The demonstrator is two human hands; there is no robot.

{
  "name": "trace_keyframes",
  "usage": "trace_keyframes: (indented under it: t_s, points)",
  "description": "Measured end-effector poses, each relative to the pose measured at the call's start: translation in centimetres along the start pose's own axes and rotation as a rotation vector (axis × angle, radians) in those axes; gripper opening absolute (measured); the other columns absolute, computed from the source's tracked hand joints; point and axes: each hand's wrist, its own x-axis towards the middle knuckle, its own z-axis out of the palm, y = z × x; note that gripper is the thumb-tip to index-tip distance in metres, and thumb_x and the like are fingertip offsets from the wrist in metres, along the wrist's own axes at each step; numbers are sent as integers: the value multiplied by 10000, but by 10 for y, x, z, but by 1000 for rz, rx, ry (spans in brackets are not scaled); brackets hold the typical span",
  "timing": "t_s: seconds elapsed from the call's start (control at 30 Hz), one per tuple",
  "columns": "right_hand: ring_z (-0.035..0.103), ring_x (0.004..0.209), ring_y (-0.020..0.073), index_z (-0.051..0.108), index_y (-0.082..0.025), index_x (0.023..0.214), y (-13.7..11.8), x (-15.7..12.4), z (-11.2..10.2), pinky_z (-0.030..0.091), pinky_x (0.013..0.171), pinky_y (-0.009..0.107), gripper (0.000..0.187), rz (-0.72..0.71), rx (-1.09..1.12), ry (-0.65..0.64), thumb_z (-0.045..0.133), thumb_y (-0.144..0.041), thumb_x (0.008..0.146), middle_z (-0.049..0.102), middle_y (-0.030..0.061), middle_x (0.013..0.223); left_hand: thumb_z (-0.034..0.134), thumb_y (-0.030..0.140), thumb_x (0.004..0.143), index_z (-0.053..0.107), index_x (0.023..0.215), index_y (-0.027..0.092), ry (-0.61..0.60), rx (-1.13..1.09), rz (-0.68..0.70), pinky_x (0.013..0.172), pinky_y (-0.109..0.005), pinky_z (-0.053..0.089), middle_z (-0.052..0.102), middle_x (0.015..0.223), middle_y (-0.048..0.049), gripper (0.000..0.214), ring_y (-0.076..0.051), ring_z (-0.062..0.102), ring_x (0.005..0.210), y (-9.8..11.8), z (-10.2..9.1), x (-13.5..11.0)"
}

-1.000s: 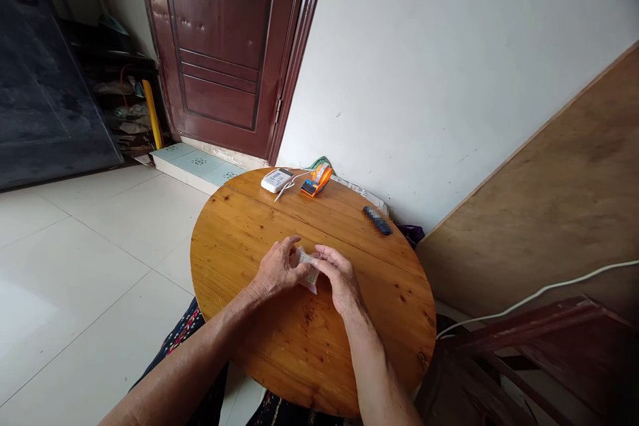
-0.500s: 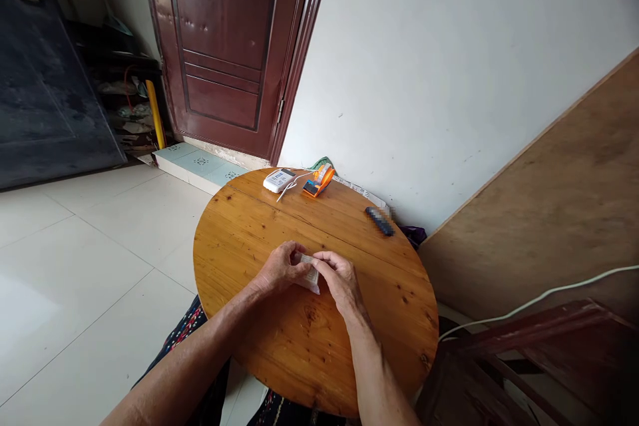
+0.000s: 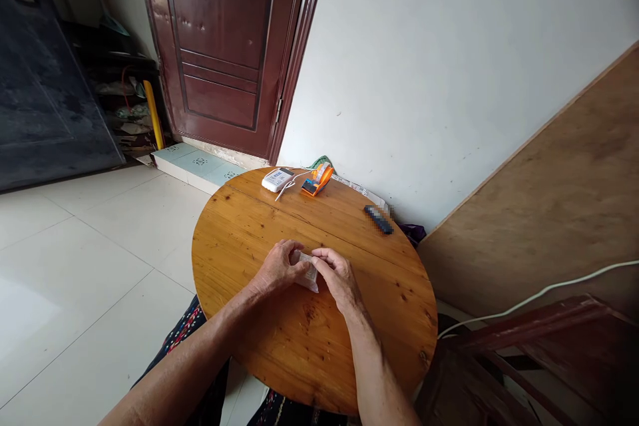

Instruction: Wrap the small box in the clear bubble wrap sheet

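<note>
Both my hands meet over the middle of a round wooden table (image 3: 259, 346). My left hand (image 3: 276, 269) and my right hand (image 3: 340, 277) are closed in pinches on a small pale paper or packet (image 3: 308, 271) held between them just above the tabletop. Most of the packet is hidden by my fingers, and only its folded white edge shows.
At the table's far edge lie a white box (image 3: 276, 179) with a white cord, an orange and blue item (image 3: 316, 182) and a dark flat bar (image 3: 378, 219). A dark red door (image 3: 219, 46) stands behind, a wooden board (image 3: 559, 200) leans at right, and a wooden chair (image 3: 524, 359) is at lower right.
My fingers have drawn closer together over the packet, folding it smaller. The hands stay in the same spot on the table.
</note>
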Motion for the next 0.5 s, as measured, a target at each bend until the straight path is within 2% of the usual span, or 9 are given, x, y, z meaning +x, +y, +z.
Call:
trace_keyframes:
  t_s: [0.3,0.5]
  points:
    - [666,819,201,681,-212,936,3,1,2,519,758,325,262,29,15,-3,657,-356,718,725,36,893,609,274,687,675,1045,148,0,51,28,770,-303,455,623,913,-52,385,-201,565,833,-1,2,0]
    - [667,825,205,680,-222,940,2,0,4,525,757,330,263,23,-2,16,659,-364,719,727,32,888,596,253,656,665,1042,154,-8,-19,8,754,-285,443,602,841,-27,404,-190,547,808,-1,2,1]
